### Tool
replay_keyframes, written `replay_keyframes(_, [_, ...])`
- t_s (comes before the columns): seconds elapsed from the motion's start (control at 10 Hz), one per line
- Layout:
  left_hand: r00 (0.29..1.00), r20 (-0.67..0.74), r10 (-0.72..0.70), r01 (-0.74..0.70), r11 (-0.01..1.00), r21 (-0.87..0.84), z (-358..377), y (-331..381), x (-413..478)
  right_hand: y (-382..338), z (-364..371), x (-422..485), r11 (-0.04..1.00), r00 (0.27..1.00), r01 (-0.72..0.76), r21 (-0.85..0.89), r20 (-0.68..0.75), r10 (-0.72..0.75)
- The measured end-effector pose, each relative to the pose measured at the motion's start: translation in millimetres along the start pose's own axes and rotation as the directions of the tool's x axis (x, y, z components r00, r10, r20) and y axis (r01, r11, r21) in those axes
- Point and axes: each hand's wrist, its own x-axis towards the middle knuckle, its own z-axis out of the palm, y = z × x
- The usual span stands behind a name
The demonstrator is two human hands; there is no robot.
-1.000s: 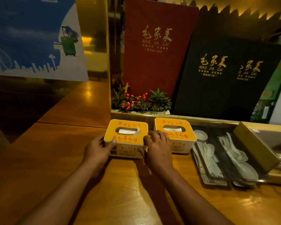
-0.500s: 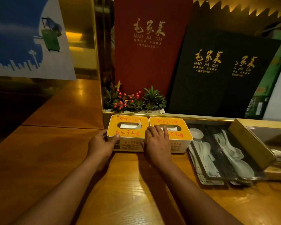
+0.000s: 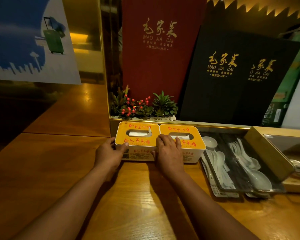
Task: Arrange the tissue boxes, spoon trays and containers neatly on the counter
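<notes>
my left hand (image 3: 109,153) and right hand (image 3: 169,153) are clamped on the left tissue box (image 3: 137,141), snug against the right tissue box (image 3: 185,141) at the counter's (image 3: 137,196) back ledge. push harder and i'd probably knock the right one into the spoon trays (image 3: 232,170)

red menu (image 3: 163,54) upright | black menus (image 3: 235,80) leaning beside it | berry plant decoration (image 3: 142,106) in front | suitcase poster (image 3: 31,40) at left
</notes>
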Motion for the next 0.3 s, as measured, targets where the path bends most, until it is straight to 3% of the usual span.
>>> replay_keyframes(0.3, [0.998, 0.059, -0.026, 0.026, 1.0, 0.005, -3.8, 2.9, -6.4, 0.3, 1.3, -3.8, 0.998, 1.0, 0.005, 0.069, -0.009, -0.004])
